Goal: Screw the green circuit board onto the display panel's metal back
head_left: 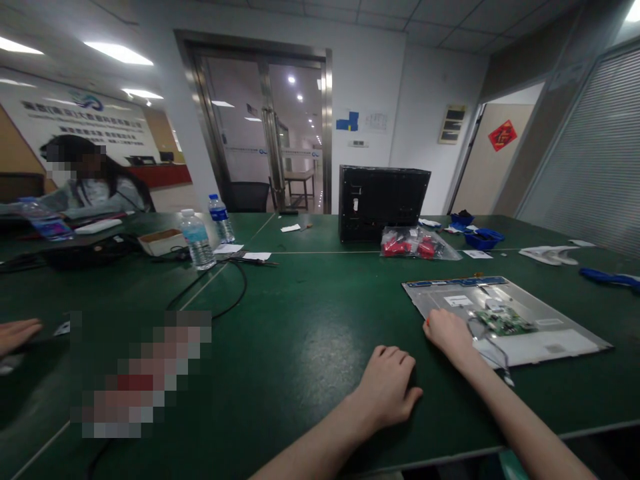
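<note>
My left hand (387, 390) rests on the green table (300, 313), palm down. Its fingers are bent, the thumb stands apart, and no object shows in it. Over the left edge of a flat display panel (565, 340) is my right hand (449, 335), with its fingers closed. A small orange-red bit shows at the fingertips; what it belongs to is hidden. The panel lies back side up, with a green circuit board (507, 321), a blue strip board (455, 283) along its far edge and a loose grey cable (497, 353) near my right wrist.
A black monitor housing (383, 203) stands behind, beside a clear bag with red parts (417, 244). Blue trays (483, 238) sit far right. Water bottles (197, 240), black cables (243, 293) and another person's hand (19, 335) are at left. A person (95, 180) sits far left.
</note>
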Tool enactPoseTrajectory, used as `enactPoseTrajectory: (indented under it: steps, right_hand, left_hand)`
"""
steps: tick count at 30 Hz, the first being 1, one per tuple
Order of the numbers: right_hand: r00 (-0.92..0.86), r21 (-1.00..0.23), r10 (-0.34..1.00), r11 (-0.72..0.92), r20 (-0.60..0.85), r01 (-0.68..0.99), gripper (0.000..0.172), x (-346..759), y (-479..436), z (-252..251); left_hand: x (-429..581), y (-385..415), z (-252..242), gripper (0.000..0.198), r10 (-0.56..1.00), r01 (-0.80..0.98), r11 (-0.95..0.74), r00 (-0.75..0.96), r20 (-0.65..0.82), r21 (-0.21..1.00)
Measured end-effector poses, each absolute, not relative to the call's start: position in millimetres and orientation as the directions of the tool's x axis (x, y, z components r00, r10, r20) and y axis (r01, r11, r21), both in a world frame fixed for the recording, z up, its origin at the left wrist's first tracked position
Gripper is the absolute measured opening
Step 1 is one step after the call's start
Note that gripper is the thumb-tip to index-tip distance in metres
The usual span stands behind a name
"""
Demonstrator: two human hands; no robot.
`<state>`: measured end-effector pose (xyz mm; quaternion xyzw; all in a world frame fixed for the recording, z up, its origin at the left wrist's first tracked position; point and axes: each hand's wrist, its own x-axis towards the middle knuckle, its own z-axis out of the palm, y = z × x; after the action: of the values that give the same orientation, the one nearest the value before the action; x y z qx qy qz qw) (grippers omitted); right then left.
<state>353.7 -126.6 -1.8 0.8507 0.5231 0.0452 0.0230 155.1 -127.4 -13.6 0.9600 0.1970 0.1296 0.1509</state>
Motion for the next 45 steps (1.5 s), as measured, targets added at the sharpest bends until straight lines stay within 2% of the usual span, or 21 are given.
enactPoseTrajectory:
  steps: [8, 14, 17, 24, 30, 34, 40, 45]
  right_hand:
    - [0.599, 0.121, 0.8, -0.599, 0.036, 0.792, 0.028, 422, -144, 9]
    - [0.704, 0.1, 0.709, -0.704, 0.041, 0.703, 0.03, 458, -156, 11]
    - [0.737, 0.082, 0.674, -0.738, 0.048, 0.669, 0.032, 470, -161, 11]
    - [0.761, 0.054, 0.645, -0.764, 0.065, 0.643, 0.035, 480, -166, 11]
    - [0.743, 0.057, 0.668, -0.745, 0.055, 0.665, 0.035, 464, -166, 14]
    - [0.702, 0.069, 0.711, -0.703, 0.043, 0.708, 0.033, 437, -169, 14]
    - [0.591, 0.065, 0.806, -0.591, 0.022, 0.804, 0.038, 365, -176, 6]
    - [0.443, 0.026, 0.897, -0.443, 0.011, 0.896, 0.035, 287, -182, 1]
  left_hand:
    - [119, -147, -12, 0.031, 0.422, 0.339, -0.852, 0.896, 0.139, 0.4]
    - [73, -150, -3, 0.033, 0.504, 0.411, -0.793, 0.858, 0.104, 0.45]
    - [47, -145, -2, 0.035, 0.566, 0.483, -0.769, 0.819, 0.096, 0.418]
    - [-8, -124, -20, 0.036, 0.643, 0.585, -0.76, 0.738, 0.204, 0.283]
    - [-12, -125, -33, 0.039, 0.617, 0.586, -0.786, 0.725, 0.307, 0.196]
    - [-9, -127, -30, 0.039, 0.616, 0.592, -0.787, 0.731, 0.293, 0.176]
    - [-9, -126, -29, 0.039, 0.623, 0.592, -0.782, 0.737, 0.262, 0.195]
    - [-13, -122, -37, 0.035, 0.641, 0.587, -0.767, 0.701, 0.312, 0.259]
